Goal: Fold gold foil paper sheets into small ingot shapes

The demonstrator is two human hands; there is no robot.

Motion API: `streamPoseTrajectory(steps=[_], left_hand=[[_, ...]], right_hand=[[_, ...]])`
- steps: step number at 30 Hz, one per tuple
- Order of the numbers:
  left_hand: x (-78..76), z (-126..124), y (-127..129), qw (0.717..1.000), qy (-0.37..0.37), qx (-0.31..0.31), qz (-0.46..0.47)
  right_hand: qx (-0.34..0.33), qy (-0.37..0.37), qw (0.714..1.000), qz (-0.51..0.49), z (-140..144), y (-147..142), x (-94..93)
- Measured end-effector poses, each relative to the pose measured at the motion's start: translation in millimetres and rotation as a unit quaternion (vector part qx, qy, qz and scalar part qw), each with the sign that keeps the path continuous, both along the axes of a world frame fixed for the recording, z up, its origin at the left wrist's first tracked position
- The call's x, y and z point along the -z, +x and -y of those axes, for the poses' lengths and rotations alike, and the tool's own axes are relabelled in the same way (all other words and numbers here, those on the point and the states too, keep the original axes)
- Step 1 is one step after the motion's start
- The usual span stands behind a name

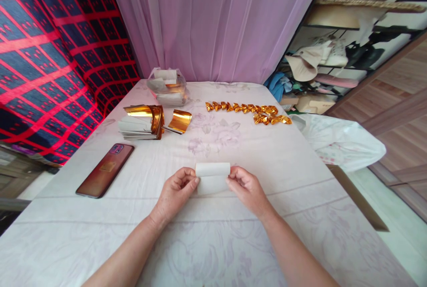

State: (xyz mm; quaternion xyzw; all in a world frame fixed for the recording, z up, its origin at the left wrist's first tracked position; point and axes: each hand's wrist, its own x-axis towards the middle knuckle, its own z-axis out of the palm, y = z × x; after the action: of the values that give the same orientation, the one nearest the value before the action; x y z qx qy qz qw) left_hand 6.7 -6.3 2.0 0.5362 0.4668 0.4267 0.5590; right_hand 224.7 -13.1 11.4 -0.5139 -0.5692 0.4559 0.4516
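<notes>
Left hand (pixel 179 185) and right hand (pixel 246 185) apart, pinching opposite ends of a curled paper sheet (pixel 212 170) over the tablecloth (pixel 167 156), phone (pixel 105 170) at left, paper stack (pixel 138 127) and clear bag (pixel 167 88) beyond, folded gold pieces (pixel 245 108) farther right.

Record of colours and patterns observed.
Held paper (pixel 212 169): off-white, plain. Tablecloth (pixel 167 160): white, pale purple flowers. Folded pieces (pixel 228 107): metallic orange-gold. Sheet stack (pixel 138 128): gold on some faces, greyish white on others. Phone (pixel 96 179): reddish brown. Curtain (pixel 216 25): plain lilac. Hanging cloth (pixel 60 51): red grid over dark blue-black. Plastic bag (pixel 350 140): translucent white, faint red marks.
</notes>
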Motion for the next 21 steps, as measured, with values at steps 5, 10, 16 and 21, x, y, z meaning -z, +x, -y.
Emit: streamPoseTrajectory(steps=[5,10,16,21], left_hand=[[-4.8,-1.8,1.3,0.999,-0.036,-0.017,0.026],[-6.9,-1.6,0.5,0.999,-0.031,-0.033,0.024],[-2.4,-3.7,-2.4,0.998,0.021,-0.061,0.017],[-6.3,-3.5,-9.1,0.979,0.129,-0.093,-0.128]], right_hand=[[-0.051,-0.017,0.998,0.014,1.8,-0.2,-0.5],[-0.089,-0.04,0.995,0.033,6.0,-5.4,-0.4],[-0.145,-0.026,0.984,0.102,8.0,-1.3,-6.0],[-0.056,0.151,0.977,0.143,5.6,9.8,-10.9]])
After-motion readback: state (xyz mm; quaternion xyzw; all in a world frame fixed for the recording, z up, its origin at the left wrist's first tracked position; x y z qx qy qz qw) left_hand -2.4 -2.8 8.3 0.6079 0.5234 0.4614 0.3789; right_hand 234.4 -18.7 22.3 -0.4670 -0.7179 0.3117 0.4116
